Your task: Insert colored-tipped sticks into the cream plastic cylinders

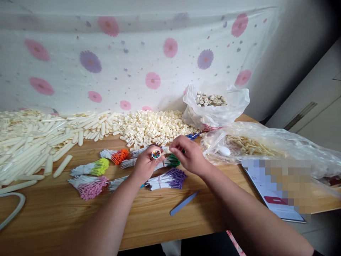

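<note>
My left hand (144, 166) is closed around a cream pen barrel (152, 150); its round end faces me and shows several coloured tips inside. My right hand (189, 153) pinches a small cream plastic part (167, 150) just right of the barrel. Banded bundles of thin white pen refills lie around and beneath the hands: an orange-tipped bundle (115, 156), a yellow-tipped bundle (92, 167), a pink-tipped bundle (89, 185), a purple-tipped bundle (169, 179) and a green-tipped bundle (173, 160) partly hidden by my right hand. Blue tips (193, 136) show behind that hand.
Heaped cream barrels (34, 149) cover the left side, beside a pile of slotted cream parts (157, 126). At the right stand a white bag of parts (213, 113) and a clear bag (255, 142). Grey-blue tweezers (184, 203) lie near the front; a partly blurred tablet-like object (269, 192) lies right.
</note>
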Demonstrator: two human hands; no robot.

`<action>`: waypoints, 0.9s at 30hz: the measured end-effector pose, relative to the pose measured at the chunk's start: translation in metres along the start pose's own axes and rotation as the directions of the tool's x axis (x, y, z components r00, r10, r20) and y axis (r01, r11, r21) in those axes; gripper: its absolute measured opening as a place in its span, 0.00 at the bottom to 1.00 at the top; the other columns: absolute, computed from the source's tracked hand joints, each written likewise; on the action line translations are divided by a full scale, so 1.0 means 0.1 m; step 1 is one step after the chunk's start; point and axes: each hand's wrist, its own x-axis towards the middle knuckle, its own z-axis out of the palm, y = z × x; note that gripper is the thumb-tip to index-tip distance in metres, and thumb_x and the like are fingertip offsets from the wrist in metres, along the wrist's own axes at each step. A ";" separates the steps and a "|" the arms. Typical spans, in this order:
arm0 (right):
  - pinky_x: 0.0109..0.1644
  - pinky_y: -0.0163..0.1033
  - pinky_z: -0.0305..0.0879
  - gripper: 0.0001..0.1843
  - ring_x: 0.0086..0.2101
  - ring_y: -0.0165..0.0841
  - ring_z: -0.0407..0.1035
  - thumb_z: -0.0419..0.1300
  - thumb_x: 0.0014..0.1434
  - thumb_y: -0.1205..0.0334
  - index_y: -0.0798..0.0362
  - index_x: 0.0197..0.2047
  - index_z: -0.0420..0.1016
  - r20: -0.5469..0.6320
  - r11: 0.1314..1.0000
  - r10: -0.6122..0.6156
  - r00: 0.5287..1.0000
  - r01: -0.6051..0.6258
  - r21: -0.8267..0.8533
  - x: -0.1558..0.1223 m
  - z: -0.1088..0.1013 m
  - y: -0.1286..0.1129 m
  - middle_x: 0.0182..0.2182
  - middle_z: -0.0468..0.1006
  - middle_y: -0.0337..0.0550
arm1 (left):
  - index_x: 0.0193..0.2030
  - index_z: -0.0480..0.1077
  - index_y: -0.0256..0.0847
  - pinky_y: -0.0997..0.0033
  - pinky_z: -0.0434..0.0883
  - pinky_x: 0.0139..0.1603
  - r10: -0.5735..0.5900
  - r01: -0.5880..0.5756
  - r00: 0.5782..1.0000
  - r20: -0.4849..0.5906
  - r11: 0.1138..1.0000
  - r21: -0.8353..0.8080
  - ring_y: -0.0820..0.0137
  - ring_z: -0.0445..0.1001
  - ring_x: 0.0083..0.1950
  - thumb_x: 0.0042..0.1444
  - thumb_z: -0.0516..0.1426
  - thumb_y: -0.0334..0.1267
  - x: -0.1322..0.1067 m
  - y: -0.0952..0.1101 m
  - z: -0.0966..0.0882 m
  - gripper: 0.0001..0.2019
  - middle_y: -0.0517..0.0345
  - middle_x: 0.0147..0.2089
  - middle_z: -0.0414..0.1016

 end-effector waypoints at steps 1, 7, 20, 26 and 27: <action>0.35 0.36 0.64 0.04 0.31 0.30 0.66 0.56 0.60 0.67 0.53 0.33 0.68 -0.030 1.000 -0.006 1.000 0.006 0.014 0.01 -0.07 -0.02 0.29 0.72 0.41 | 0.32 0.69 0.39 0.73 0.63 0.33 -0.019 0.019 1.000 -0.003 1.000 -0.019 0.71 0.67 0.30 0.53 0.58 0.41 0.01 -0.02 0.00 0.07 0.62 0.28 0.68; 0.39 0.41 0.70 0.06 0.35 0.34 0.73 0.59 0.55 0.72 0.51 0.34 0.70 -0.282 0.977 -0.160 0.946 0.192 0.093 0.00 -0.32 -0.24 0.32 0.77 0.43 | 0.30 0.70 0.39 0.71 0.64 0.35 -0.091 0.093 0.995 -0.039 0.995 0.032 0.69 0.68 0.33 0.52 0.59 0.42 0.03 -0.11 0.00 0.08 0.60 0.29 0.70; 0.39 0.38 0.74 0.05 0.36 0.32 0.75 0.58 0.57 0.72 0.53 0.37 0.70 -0.146 0.951 -0.309 0.940 0.302 -0.072 -0.01 -0.19 -0.36 0.33 0.79 0.48 | 0.28 0.69 0.39 0.72 0.63 0.34 -0.033 0.026 0.998 0.045 0.990 0.140 0.70 0.67 0.33 0.53 0.57 0.34 0.04 -0.10 0.01 0.04 0.61 0.28 0.68; 0.39 0.39 0.74 0.05 0.36 0.33 0.74 0.58 0.58 0.70 0.53 0.38 0.70 -0.090 0.950 -0.305 0.948 0.297 -0.092 -0.03 -0.08 -0.30 0.34 0.79 0.48 | 0.29 0.69 0.38 0.71 0.64 0.35 0.021 -0.033 0.997 0.070 0.984 0.175 0.69 0.69 0.33 0.53 0.56 0.31 0.02 -0.09 0.01 0.03 0.59 0.30 0.70; 0.40 0.40 0.74 0.05 0.37 0.33 0.74 0.57 0.59 0.70 0.52 0.38 0.70 -0.081 0.951 -0.301 0.950 0.294 -0.096 -0.03 -0.07 -0.29 0.34 0.78 0.48 | 0.30 0.69 0.38 0.71 0.64 0.35 0.028 -0.039 0.998 0.065 0.982 0.184 0.69 0.69 0.34 0.52 0.55 0.31 0.02 -0.09 0.01 0.03 0.59 0.30 0.70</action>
